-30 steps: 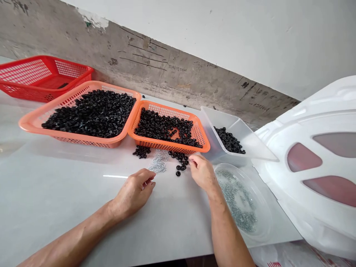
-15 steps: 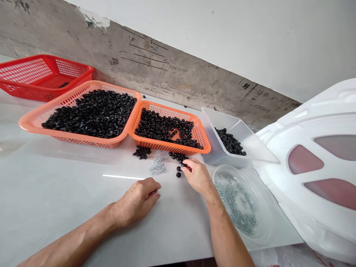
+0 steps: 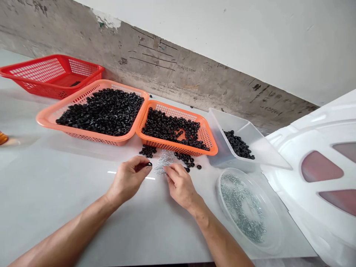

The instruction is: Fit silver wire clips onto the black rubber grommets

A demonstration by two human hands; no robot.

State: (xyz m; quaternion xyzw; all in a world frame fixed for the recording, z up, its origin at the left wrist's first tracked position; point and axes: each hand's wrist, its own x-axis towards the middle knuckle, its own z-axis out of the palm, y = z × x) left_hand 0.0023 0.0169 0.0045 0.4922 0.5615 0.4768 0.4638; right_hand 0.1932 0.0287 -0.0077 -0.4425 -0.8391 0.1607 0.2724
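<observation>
My left hand (image 3: 128,178) pinches a small black ring-shaped piece (image 3: 149,164) between thumb and fingertips, just above the table. Close by on the right, my right hand (image 3: 180,184) has its fingertips together at the near edge of a small heap of tiny shiny silver beads (image 3: 166,157). Whatever its fingertips hold is too small or hidden to make out. Loose black ring pieces (image 3: 188,160) lie to the right of the silver heap. A cluster of smaller black pieces (image 3: 147,151) lies to its left.
Behind the heaps stand an orange basket (image 3: 177,145) of black rings and a larger pale-orange basket (image 3: 50,124) of black pieces. A red basket (image 3: 33,83) sits far left. At right are a clear bin (image 3: 219,148) with black pieces and a round clear tub (image 3: 221,189) of silver bits.
My right hand has moved left from the loose black rings to the silver heap. My left hand has lifted away from the tabletop and now shows a black ring in its fingertips.
</observation>
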